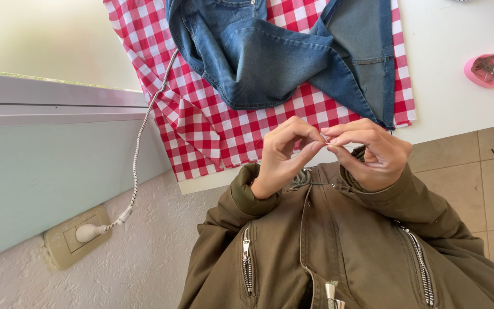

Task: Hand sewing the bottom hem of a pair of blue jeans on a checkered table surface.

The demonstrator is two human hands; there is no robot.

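1. nearest the camera is the olive jacket (338, 252) the person wears, with a zip down the front and a slanted zip pocket on each side of the chest.
2. both sleeves rise from it and the two hands meet just above the collar, in front of the table's edge.
3. the left hand (278, 157) is curled, thumb and forefinger pinched together at their tips, the other fingers bent loosely behind.
4. the right hand (373, 154) is curled the same way, its pinched fingertips touching those of the left.
5. between the fingertips sits something tiny and thin (323, 139); it is too small to tell what it is, or which hand really has hold of it.
6. just beyond the hands a red and white checked cloth (201, 120) lies on the white table (458, 109), one corner hanging over the near edge.
7. on the cloth lies a pair of blue jeans (270, 57), folded over itself.
8. well to the right on the table stands a pink heart-shaped dish (491, 67) with small metal bits in it.
9. to the left a speckled cord (138, 143) runs from the cloth down to a wall socket (78, 236).
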